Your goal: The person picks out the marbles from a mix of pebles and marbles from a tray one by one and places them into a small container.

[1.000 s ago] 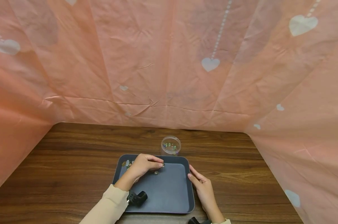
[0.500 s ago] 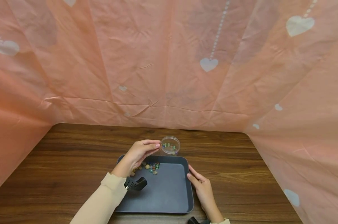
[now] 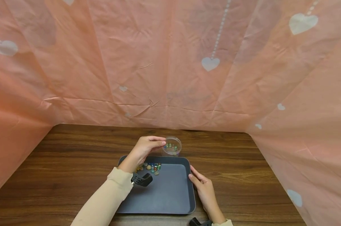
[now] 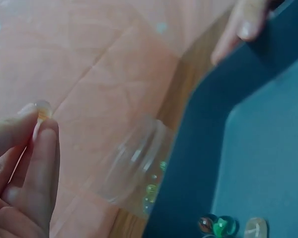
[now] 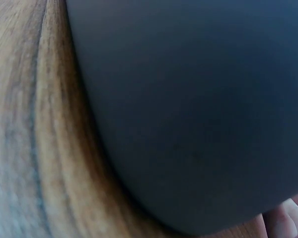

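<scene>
Between thumb and fingertips, my left hand (image 3: 145, 147) pinches a small clear marble (image 4: 43, 109) with a yellow-orange tint. This hand is at the left side of the rim of a clear round jar (image 3: 172, 152), which has several coloured marbles inside. In front of the jar lies a dark grey tray (image 3: 167, 194). Several glass marbles (image 4: 224, 226) and smooth pebbles (image 3: 149, 167) are gathered in its far left part, some of them behind my left wrist. My right hand (image 3: 207, 191) holds the tray's right edge, thumb at the rim and fingers along the outer wall.
Everything stands on a dark brown wooden table (image 3: 238, 175). A pink curtain (image 3: 170, 78) with white hearts encloses the back and sides. The black wrist camera (image 3: 142, 179) on my left arm hangs over the tray.
My left hand has risen from the tray's far side with the marble and moved to the jar's rim, uncovering the marbles and pebbles. The right hand stays on the tray's edge.
</scene>
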A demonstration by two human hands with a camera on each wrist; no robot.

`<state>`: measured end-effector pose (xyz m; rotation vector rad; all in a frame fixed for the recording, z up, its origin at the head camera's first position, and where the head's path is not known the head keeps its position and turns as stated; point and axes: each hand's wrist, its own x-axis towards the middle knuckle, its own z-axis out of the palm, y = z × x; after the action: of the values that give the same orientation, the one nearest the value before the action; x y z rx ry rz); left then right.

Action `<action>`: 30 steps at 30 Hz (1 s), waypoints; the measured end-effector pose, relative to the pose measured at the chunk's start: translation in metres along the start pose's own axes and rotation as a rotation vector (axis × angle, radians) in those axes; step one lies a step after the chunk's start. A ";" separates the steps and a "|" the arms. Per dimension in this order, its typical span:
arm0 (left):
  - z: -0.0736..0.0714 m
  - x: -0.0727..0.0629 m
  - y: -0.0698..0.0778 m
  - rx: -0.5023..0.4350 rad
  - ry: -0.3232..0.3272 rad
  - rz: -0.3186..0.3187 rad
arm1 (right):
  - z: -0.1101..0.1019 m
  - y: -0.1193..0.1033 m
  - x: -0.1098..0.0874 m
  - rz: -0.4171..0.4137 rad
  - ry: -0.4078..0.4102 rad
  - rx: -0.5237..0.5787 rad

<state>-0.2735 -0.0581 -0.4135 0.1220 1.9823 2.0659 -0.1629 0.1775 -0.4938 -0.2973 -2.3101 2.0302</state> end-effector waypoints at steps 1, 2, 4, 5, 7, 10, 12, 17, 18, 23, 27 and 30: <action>0.003 0.001 -0.001 0.038 0.012 0.012 | 0.000 -0.001 0.000 -0.004 -0.001 0.000; 0.007 0.002 -0.002 0.087 0.028 0.028 | 0.000 -0.001 -0.001 -0.002 -0.002 0.004; 0.015 0.003 -0.002 0.203 0.065 0.072 | -0.001 -0.002 -0.001 0.000 -0.001 0.007; 0.019 0.004 -0.003 0.257 0.081 0.100 | -0.001 -0.002 -0.001 0.000 -0.001 0.009; 0.025 0.006 -0.004 0.381 0.110 0.161 | 0.000 -0.001 -0.001 -0.002 -0.002 0.012; 0.033 0.006 -0.005 0.576 0.136 0.243 | 0.000 0.001 -0.001 0.000 -0.007 0.016; 0.036 0.006 -0.006 0.687 0.140 0.298 | 0.000 0.002 0.000 0.002 -0.006 0.017; 0.041 0.008 -0.009 0.862 0.151 0.375 | 0.000 0.000 0.000 0.002 -0.008 0.019; 0.042 0.008 -0.010 0.872 0.153 0.377 | 0.000 -0.001 0.000 0.003 -0.010 0.021; 0.041 0.007 -0.009 0.817 0.172 0.394 | 0.001 -0.001 -0.001 0.005 -0.009 0.021; 0.026 -0.008 0.001 0.641 0.209 0.312 | 0.003 -0.001 -0.002 0.002 -0.018 0.016; 0.006 -0.026 0.008 0.500 0.237 0.210 | 0.003 -0.002 -0.001 -0.003 -0.021 0.010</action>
<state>-0.2484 -0.0585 -0.4022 0.1984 2.7054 1.7108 -0.1629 0.1738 -0.4925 -0.2733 -2.3104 2.0523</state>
